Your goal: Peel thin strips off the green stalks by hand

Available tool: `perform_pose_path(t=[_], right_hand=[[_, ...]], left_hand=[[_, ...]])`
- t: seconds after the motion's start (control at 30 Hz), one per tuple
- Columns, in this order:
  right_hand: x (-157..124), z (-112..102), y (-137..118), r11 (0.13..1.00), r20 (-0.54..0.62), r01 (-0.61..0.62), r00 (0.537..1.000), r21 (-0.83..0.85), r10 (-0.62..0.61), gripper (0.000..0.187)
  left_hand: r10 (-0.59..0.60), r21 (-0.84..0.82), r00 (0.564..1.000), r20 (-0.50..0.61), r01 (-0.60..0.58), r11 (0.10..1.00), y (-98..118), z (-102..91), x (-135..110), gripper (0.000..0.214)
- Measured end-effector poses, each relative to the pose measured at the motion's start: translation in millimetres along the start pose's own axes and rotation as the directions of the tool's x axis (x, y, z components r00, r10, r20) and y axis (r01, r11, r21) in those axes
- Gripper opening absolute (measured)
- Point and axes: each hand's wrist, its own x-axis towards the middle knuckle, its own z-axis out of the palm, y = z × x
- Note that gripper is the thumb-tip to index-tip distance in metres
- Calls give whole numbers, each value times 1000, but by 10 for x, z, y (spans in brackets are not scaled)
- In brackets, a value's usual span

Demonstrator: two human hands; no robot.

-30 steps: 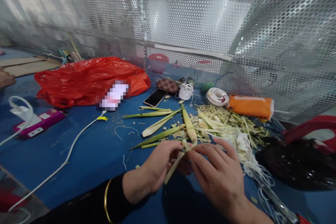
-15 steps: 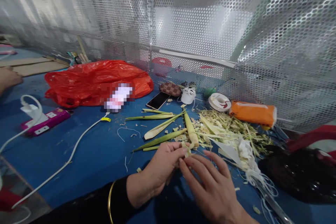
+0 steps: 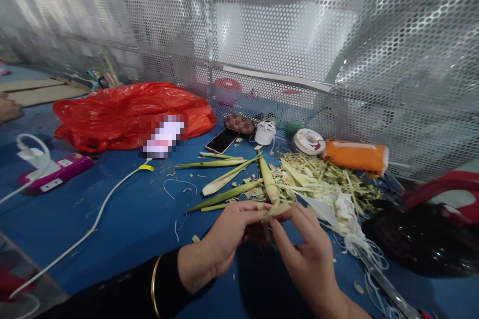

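Observation:
Between both hands, just above the blue table (image 3: 127,239), is a small pale-green leaf strip (image 3: 280,210), folded or knotted at its middle. My left hand (image 3: 220,239) pinches its left side between thumb and fingers. On the other side, my right hand (image 3: 309,251) has thumb and fingers closed on the same piece, with some fingertips hidden behind it. Just beyond the fingers lies a pale pointed husk (image 3: 268,179). Several long green leaves (image 3: 224,196) are spread left of it, and a heap of shredded plant scraps (image 3: 325,172) lies to the right.
Left on the table are a red plastic bag (image 3: 112,117), a lit phone (image 3: 163,138) on a white cable and a purple power strip (image 3: 62,172). A dark phone (image 3: 223,140), white ribbon spool (image 3: 309,141), orange packet (image 3: 355,156) and black-red object (image 3: 422,239) stand behind and right. Perforated metal panels rise behind.
My right hand has turned and drawn its fingers in around the leaf strip, whose pale end now sticks out to the right. My left hand keeps its pinch. The view has shifted slightly.

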Motion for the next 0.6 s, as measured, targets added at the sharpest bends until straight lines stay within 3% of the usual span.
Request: perform_pose_path(t=[0.07,0.17,0.27,0.37,0.47,0.53,0.6], right_hand=[[16,2,12,965,52,-230,973,125,225,20],[14,32,42,802,166,-517,856,298,490,21],[-2,75,70,624,245,-659,744,419,621,23],[-6,101,81,529,302,-708,691,467,657,26],[7,90,85,543,331,-706,700,454,633,28],[22,54,101,678,285,-636,772,369,568,28],[45,0,139,867,173,-464,883,181,436,27]], left_hand=[[-11,30,1000,27,10,1000,18,-5,-2,25],[-29,34,999,14,29,999,36,-11,-4,27],[-20,28,1000,18,19,999,41,-8,-7,27],[1,39,1000,17,-1,999,32,6,-10,28],[26,58,999,-21,-25,998,19,10,-6,28],[40,54,998,-49,-37,998,22,-4,3,24],[50,33,995,-84,-47,998,43,-33,15,21]])
